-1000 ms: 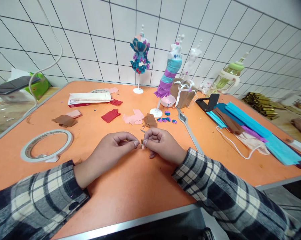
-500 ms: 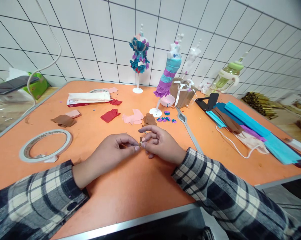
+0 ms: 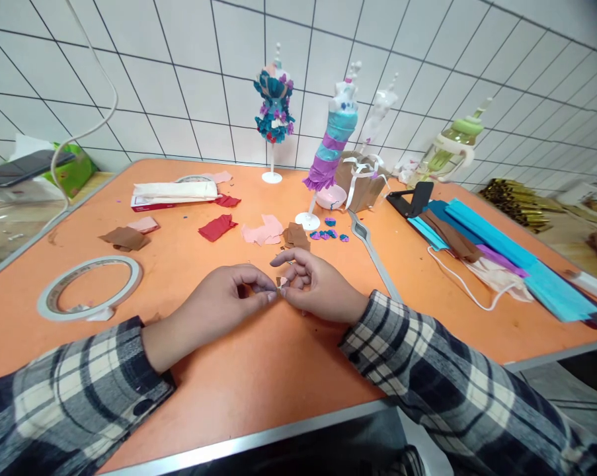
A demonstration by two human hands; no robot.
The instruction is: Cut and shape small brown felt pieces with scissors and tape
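Observation:
Between my two hands, above the orange table (image 3: 258, 396), is a tiny brown and pink paper piece (image 3: 280, 282). My left hand (image 3: 223, 294) pinches it from the left with thumb and index finger. My right hand (image 3: 318, 284) pinches it from the right, its index finger raised and curved. Just beyond my fingers lie brown crepe paper (image 3: 296, 236) and pink crepe paper (image 3: 263, 230). Several small teal and purple pieces (image 3: 330, 233) sit to the right of these, near the white base of a mannequin in a teal and purple wrap (image 3: 334, 142).
A tape roll (image 3: 90, 287) lies at the left, red paper (image 3: 217, 227) and a box (image 3: 174, 195) behind. Another dressed mannequin (image 3: 274, 106), a pink bowl (image 3: 332, 197) and a bottle (image 3: 447, 149) stand at the back. Coloured paper strips (image 3: 496, 244) lie right, beside a black stand (image 3: 412, 199).
The right hand's fingers have shifted slightly around the small piece, and its lower fingers are more tucked in. Both hands stay together in nearly the same place.

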